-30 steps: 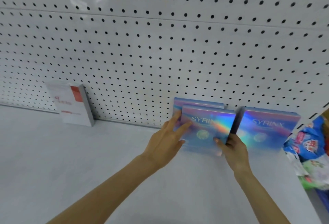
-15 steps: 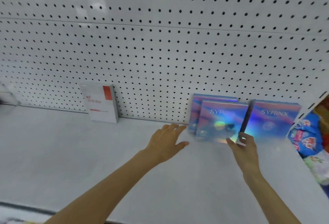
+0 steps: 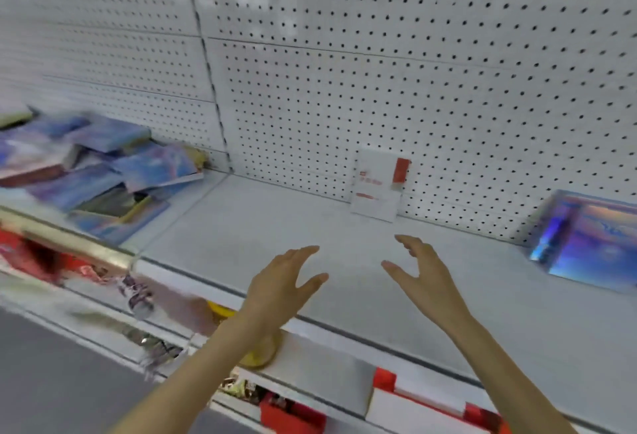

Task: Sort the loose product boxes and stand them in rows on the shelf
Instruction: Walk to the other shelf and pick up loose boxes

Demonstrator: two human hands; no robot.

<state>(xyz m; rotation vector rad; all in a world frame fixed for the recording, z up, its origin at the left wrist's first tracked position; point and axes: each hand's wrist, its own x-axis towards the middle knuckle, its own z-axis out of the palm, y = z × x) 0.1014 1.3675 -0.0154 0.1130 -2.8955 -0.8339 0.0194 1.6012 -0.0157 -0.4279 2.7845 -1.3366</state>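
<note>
Hovering over the shelf (image 3: pixel 275 220), left hand (image 3: pixel 286 282) & right hand (image 3: pixel 420 278) are empty, fingers spread, just in front of the white box (image 3: pixel 379 189). Loose boxes (image 3: pixel 103 171) are heaped well left of it. They look light, stiff, glossy-slick; prob. best pinched by opposite edges.

Both hands are off the shiny boxes (image 3: pixel 593 237) now: left hand (image 3: pixel 279 289) and right hand (image 3: pixel 422 282) hover empty over the shelf (image 3: pixel 344 237), a loose pile (image 3: pixel 93 171) swinging into view.

Matt white shelf (image 3: pixel 344 247), perforated back panel (image 3: pixel 413 72); glossy iridescent boxes (image 3: pixel 593 244); matt white-and-red box (image 3: pixel 379 189).
</note>
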